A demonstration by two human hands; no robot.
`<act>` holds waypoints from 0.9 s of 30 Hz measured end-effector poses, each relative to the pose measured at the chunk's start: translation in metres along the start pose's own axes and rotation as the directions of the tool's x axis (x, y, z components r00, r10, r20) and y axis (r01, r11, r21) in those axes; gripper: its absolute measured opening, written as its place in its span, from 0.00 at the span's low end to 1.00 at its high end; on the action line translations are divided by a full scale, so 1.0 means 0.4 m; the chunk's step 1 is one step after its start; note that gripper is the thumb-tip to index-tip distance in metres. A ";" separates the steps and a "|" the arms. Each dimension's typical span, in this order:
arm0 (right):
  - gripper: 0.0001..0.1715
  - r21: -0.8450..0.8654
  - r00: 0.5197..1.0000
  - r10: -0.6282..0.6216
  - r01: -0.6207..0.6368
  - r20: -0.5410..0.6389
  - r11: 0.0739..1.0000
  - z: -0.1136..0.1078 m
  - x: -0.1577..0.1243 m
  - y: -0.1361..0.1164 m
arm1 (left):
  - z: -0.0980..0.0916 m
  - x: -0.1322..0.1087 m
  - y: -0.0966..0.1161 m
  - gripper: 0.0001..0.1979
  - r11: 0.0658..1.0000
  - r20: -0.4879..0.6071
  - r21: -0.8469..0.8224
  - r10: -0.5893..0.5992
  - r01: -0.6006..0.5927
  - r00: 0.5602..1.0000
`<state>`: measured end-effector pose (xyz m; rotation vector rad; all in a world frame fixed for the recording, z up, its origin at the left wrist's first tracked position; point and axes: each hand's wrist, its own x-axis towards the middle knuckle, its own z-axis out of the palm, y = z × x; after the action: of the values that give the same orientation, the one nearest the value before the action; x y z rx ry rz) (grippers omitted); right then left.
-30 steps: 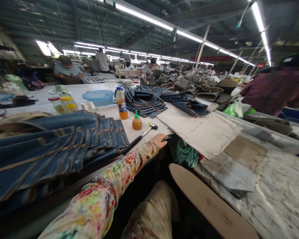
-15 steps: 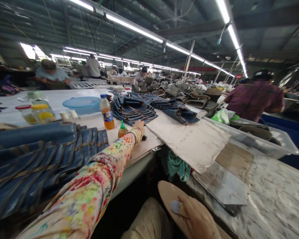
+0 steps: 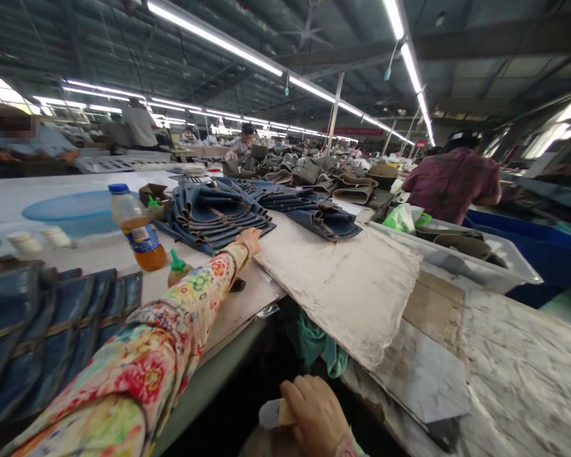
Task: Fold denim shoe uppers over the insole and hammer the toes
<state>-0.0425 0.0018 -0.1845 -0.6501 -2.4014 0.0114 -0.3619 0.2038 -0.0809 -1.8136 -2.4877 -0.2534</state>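
Observation:
My left hand (image 3: 250, 240), in a floral sleeve (image 3: 164, 346), reaches out to the near edge of a stack of dark blue stitched panels (image 3: 214, 216). Its fingers are small and partly hidden, so I cannot tell whether they grip a panel. Low in the middle, above my lap, my right hand (image 3: 316, 412) is closed around a small scraper-like tool (image 3: 271, 414) with a tan grip and a pale, rounded blade. Beside my left forearm stand a small green-tipped bottle (image 3: 177, 268) and a drink bottle (image 3: 137, 228) with orange liquid. A small black object (image 3: 238, 285) lies beneath the forearm.
More blue panels (image 3: 66, 324) overlap at left, near a blue basin (image 3: 71, 212). A pale cloth (image 3: 335, 273) bridges toward the right-hand table (image 3: 528, 355). Behind it sit a white bin (image 3: 518, 270) and a person in maroon (image 3: 457, 178). Green cloth (image 3: 321, 343) hangs in the gap.
The view has turned rightward. My left hand has shifted slightly right along the stack's edge. My right hand, with the tool, has moved left; the tan rounded board beneath it is no longer visible.

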 end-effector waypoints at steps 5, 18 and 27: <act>0.10 -0.002 0.998 -0.036 0.036 -0.044 0.999 0.047 0.018 -0.001 | 0.024 0.073 0.169 0.33 0.987 -0.011 -0.036 0.158 -0.158 0.987; 0.12 -0.005 0.978 -0.050 0.052 0.200 0.999 0.117 -0.017 0.070 | 0.092 0.120 0.518 0.32 0.872 -0.133 -0.178 0.438 -0.456 0.889; 0.14 0.125 0.817 0.327 -0.430 0.475 0.894 -0.002 0.028 0.063 | 0.029 -0.114 0.628 0.26 0.665 -0.414 -0.388 0.492 -0.638 0.765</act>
<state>-0.0382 0.0289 -0.1815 -1.1067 -2.5887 0.6663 -0.1088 0.2373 -0.0731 -2.4314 -1.6178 -1.1225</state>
